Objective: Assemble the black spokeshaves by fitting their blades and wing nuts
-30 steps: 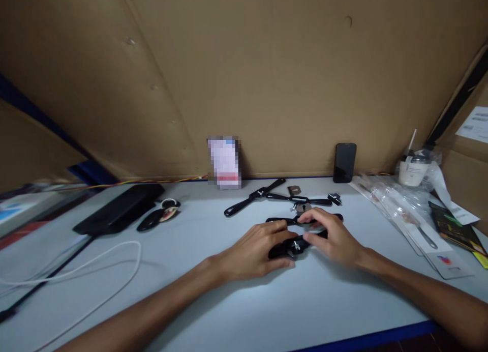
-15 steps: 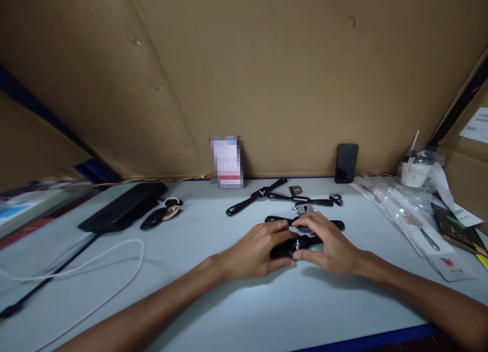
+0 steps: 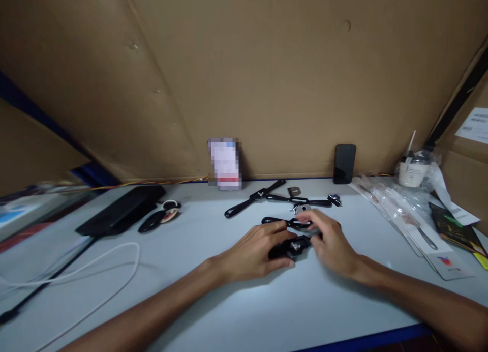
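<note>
My left hand (image 3: 261, 247) is closed around the left handle of a black spokeshave (image 3: 295, 246), keeping it low over the table. Bright screws show in the middle of its body. My right hand (image 3: 331, 242) is bent above the tool's right end and smeared by motion. A greyish patch lies between its thumb and fingers, but I cannot tell whether it is held. Just behind, a second spokeshave body (image 3: 272, 221) lies partly hidden by my hands. A flat metal blade (image 3: 304, 208) rests beyond it.
Farther back lie two more spokeshave bodies (image 3: 240, 208) (image 3: 322, 203), another blade (image 3: 294, 191) and a small black cap (image 3: 334, 200). Phones (image 3: 344, 164) lean on the cardboard wall. Packaged tools (image 3: 415, 230) and a cup (image 3: 413, 173) are right; a black case (image 3: 122, 209), keys (image 3: 152, 221) and white cable (image 3: 135, 265) left.
My right hand has come off the middle of the spokeshave and moved slightly right, uncovering the screws. My left hand keeps its hold. The view has shifted slightly.
</note>
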`<move>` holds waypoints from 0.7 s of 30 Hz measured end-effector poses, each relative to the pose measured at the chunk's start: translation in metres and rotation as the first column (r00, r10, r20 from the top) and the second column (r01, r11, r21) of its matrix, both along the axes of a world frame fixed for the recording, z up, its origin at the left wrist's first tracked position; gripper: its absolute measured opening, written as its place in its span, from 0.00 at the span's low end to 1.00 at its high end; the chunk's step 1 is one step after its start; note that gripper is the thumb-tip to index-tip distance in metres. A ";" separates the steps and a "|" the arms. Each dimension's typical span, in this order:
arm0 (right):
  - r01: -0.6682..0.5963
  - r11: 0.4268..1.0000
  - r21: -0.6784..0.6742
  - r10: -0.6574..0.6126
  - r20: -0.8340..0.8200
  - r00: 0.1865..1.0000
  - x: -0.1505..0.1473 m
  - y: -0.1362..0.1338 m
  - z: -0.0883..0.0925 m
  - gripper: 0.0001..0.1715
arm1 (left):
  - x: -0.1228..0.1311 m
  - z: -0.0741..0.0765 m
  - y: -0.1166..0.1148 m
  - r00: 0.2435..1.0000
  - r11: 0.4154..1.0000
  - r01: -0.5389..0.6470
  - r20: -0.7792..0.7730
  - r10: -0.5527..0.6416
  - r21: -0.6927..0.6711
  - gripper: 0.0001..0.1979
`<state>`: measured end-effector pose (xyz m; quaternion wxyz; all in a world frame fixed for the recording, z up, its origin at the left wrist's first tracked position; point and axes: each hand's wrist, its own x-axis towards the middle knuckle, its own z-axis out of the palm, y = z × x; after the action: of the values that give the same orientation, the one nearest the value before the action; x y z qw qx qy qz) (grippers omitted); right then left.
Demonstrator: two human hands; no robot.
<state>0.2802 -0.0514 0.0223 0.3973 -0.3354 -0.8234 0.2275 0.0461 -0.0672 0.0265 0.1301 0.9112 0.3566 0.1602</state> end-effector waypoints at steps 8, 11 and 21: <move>-0.073 0.987 0.140 0.061 0.093 0.994 0.011 -0.004 0.018 0.08 | 0.001 0.000 0.000 1.000 1.000 0.012 -0.007 -0.011 0.028 0.24; -0.055 0.989 0.134 0.028 0.192 0.981 -0.004 -0.020 0.015 0.23 | 0.000 -0.002 0.001 0.999 1.000 0.027 0.016 -0.028 0.013 0.23; 0.136 0.978 0.158 -0.140 0.015 0.990 0.001 -0.003 0.015 0.41 | 0.002 0.004 -0.001 0.999 1.000 -0.006 -0.033 0.006 -0.004 0.24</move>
<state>0.2814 -0.0540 0.0375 0.4265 -0.3623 -0.8186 0.1296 0.0476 -0.0682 0.0307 0.1257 0.9123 0.3618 0.1446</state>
